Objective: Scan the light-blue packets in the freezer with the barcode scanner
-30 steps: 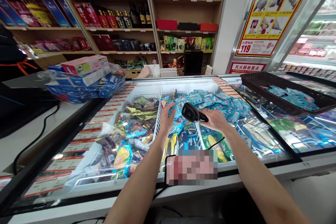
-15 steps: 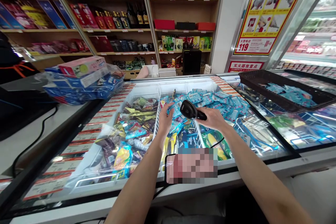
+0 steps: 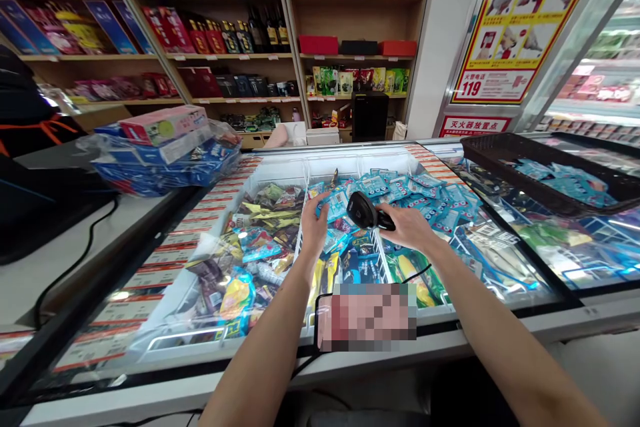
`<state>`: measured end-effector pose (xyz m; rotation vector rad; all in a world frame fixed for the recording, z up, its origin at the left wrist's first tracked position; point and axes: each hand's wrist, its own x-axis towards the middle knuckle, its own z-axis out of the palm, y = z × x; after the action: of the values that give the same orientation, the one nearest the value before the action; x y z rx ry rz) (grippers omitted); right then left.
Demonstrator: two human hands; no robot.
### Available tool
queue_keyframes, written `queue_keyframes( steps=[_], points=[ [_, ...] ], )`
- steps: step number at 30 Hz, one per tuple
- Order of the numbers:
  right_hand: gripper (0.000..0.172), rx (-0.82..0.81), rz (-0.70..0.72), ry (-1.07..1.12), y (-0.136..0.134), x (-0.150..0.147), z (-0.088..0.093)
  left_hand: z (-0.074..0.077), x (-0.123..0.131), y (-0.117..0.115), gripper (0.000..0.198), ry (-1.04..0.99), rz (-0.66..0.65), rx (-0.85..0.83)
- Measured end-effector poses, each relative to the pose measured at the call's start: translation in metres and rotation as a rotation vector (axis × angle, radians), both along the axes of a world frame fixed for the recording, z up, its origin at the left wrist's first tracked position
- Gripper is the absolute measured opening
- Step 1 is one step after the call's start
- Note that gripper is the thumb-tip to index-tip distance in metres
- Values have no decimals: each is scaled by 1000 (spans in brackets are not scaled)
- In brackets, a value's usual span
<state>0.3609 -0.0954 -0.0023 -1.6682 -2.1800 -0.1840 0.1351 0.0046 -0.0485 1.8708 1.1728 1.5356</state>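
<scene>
Barcode scanner (image 3: 363, 210), black and corded, is gripped in the right hand (image 3: 407, 227), its handle wrapped by curled fingers (image 3: 387, 221), and its head is held just above blue sachets (image 3: 395, 190) heaped in a chest freezer (image 3: 320, 153). The left hand (image 3: 315, 227) is placed beside the scanner, with its slightly spread fingertips (image 3: 323, 200) resting against a blue sachet (image 3: 336, 205); whether that sachet is pinched cannot be told. Both hands are held over the compartment to the right of a white wire divider (image 3: 299, 240). Mixed snack bags (image 3: 260, 213) are piled to the left of it. A thin black cable (image 3: 417, 273) is seen below the right hand, and a pixelated, black-edged rectangle (image 3: 365, 317) is seen nearer the camera. A black plastic tray (image 3: 540, 170) holding more sachets is set on the freezer's glass to the right. Plastic-wrapped boxes (image 3: 165, 153) are stacked on a white counter (image 3: 65, 280) to the left, before shelves of boxed liquor (image 3: 215, 40).
</scene>
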Motion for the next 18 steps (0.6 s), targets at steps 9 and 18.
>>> queue_keyframes(
  steps=[9,18],
  points=[
    [41,-7,70,-3,-5,2,-6,2,3,-1,37,0,12,45],
    [39,-33,52,-3,-5,-3,-6,4,2,-5,31,6,49,60]
  ],
)
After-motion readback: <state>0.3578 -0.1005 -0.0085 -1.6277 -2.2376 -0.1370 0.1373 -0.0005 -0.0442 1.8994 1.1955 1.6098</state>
